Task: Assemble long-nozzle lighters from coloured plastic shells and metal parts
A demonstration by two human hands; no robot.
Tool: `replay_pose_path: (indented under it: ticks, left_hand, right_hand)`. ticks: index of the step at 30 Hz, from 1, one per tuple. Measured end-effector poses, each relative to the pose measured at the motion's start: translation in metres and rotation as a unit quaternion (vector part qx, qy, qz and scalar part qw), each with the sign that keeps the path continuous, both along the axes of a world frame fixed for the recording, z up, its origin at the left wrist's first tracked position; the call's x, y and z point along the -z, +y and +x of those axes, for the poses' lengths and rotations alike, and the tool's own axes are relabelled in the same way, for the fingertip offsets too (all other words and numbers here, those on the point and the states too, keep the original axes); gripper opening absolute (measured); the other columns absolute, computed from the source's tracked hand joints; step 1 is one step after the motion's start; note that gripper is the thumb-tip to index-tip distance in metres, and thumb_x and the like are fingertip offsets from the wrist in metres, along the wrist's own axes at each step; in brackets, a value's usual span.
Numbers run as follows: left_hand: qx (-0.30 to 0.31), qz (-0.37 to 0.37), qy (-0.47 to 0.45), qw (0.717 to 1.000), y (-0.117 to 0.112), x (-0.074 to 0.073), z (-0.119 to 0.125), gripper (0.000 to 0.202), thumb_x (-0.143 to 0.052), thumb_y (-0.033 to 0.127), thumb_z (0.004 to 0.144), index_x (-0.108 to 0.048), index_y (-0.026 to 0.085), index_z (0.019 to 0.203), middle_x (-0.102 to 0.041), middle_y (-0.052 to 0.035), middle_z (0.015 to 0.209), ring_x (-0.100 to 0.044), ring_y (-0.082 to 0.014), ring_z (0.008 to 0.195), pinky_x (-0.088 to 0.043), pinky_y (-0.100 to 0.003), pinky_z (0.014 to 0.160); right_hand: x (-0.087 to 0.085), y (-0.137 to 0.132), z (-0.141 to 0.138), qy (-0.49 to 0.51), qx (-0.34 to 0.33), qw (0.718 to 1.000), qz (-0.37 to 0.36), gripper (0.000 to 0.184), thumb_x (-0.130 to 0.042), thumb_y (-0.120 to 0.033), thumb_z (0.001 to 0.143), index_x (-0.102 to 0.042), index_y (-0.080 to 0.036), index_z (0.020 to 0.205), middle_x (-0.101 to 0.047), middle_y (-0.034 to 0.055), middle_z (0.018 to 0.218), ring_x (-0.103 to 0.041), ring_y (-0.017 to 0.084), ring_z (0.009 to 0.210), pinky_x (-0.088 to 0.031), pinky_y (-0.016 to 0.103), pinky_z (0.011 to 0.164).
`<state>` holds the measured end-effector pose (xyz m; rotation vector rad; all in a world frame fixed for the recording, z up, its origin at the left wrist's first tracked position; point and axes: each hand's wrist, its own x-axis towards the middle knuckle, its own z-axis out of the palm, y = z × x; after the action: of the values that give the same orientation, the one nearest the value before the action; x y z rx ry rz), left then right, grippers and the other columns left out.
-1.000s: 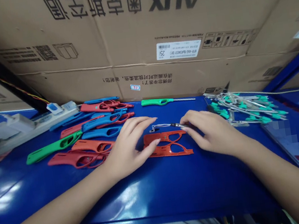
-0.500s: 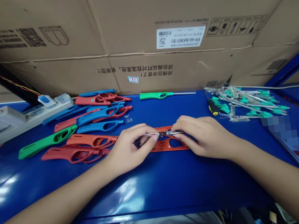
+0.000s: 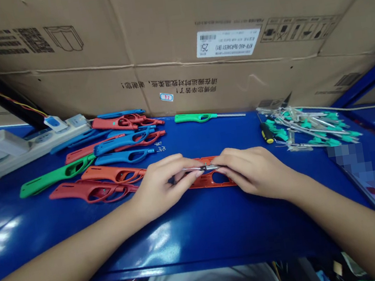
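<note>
Between my two hands is a thin metal lighter tube [image 3: 211, 167] with a dark part at its left end. My left hand [image 3: 165, 181] pinches the dark end between thumb and fingers. From the other side my right hand [image 3: 250, 169] is closed on the silvery end, its fingertips almost meeting the left ones. Just beneath the fingers, an orange lighter shell [image 3: 210, 180] lies on the blue table, its inner side up and partly hidden by both hands. What else the left palm covers cannot be seen.
Red, blue, orange and green lighter shells [image 3: 123, 142] lie at left, near tiny pale pins [image 3: 161, 149] and a power strip [image 3: 46, 139]. A green lighter [image 3: 195, 118] lies at the back. Metal and teal parts [image 3: 307, 128] and a screwdriver [image 3: 266, 133] sit right, before a cardboard box [image 3: 165, 32].
My right fingertips have moved left along the tube, closer to my left hand. Less of the tube shows between the hands. The whole view has shifted slightly.
</note>
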<state>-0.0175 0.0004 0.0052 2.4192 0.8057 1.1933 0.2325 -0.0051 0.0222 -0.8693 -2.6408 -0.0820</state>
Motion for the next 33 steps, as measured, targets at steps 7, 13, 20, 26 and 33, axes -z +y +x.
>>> replay_pose_path:
  ticks: [7,13,20,26,33]
  left_hand:
    - [0.003,0.039,0.030,0.999,-0.0010,0.0018,-0.0014,0.012,-0.067,0.011,0.091,-0.072,0.013,0.102,-0.051,0.0046,0.065,-0.050,-0.0085,0.059,-0.042,-0.020,0.060]
    - [0.008,0.068,0.062,0.996,-0.0011,0.0018,-0.0018,0.012,-0.065,0.011,0.092,-0.070,0.013,0.102,-0.063,0.0002,0.074,-0.057,-0.0105,0.066,-0.044,-0.022,0.064]
    - [0.007,0.078,0.072,0.994,-0.0016,0.0017,-0.0024,0.012,-0.062,0.013,0.094,-0.068,0.015,0.104,-0.067,-0.0011,0.078,-0.060,-0.0114,0.068,-0.046,-0.023,0.064]
    - [0.008,0.089,0.077,0.993,-0.0012,0.0015,-0.0039,0.011,-0.061,0.014,0.095,-0.067,0.016,0.104,-0.068,-0.0016,0.080,-0.062,-0.0120,0.070,-0.048,-0.024,0.067]
    - [0.010,0.084,0.079,0.993,-0.0005,0.0025,-0.0035,0.011,-0.061,0.015,0.095,-0.067,0.017,0.104,-0.069,-0.0017,0.080,-0.062,-0.0122,0.069,-0.046,-0.024,0.065]
  right_hand:
    - [0.0024,-0.0017,-0.0026,-0.008,-0.009,1.000,-0.001,0.027,-0.042,-0.019,0.103,-0.061,-0.015,0.122,-0.070,0.0059,0.094,-0.063,0.016,0.075,-0.039,0.026,0.059]
    - [0.0052,-0.0018,-0.0045,-0.011,-0.017,1.000,-0.015,0.027,-0.042,-0.013,0.101,-0.060,-0.014,0.121,-0.072,0.0079,0.101,-0.067,0.018,0.081,-0.044,0.027,0.061]
    - [0.0029,-0.0044,-0.0045,0.006,0.009,0.998,-0.058,0.022,-0.047,-0.030,0.102,-0.058,-0.017,0.115,-0.071,0.0067,0.103,-0.068,0.019,0.085,-0.048,0.029,0.066]
    - [0.0002,-0.0032,-0.0045,-0.023,0.011,0.999,-0.043,0.027,-0.040,-0.031,0.105,-0.062,-0.016,0.113,-0.072,0.0073,0.098,-0.068,0.019,0.084,-0.045,0.029,0.066]
    - [0.0013,-0.0033,-0.0051,-0.031,-0.003,1.000,0.005,0.025,-0.043,-0.025,0.104,-0.064,-0.016,0.114,-0.074,0.0056,0.098,-0.068,0.018,0.083,-0.043,0.029,0.066]
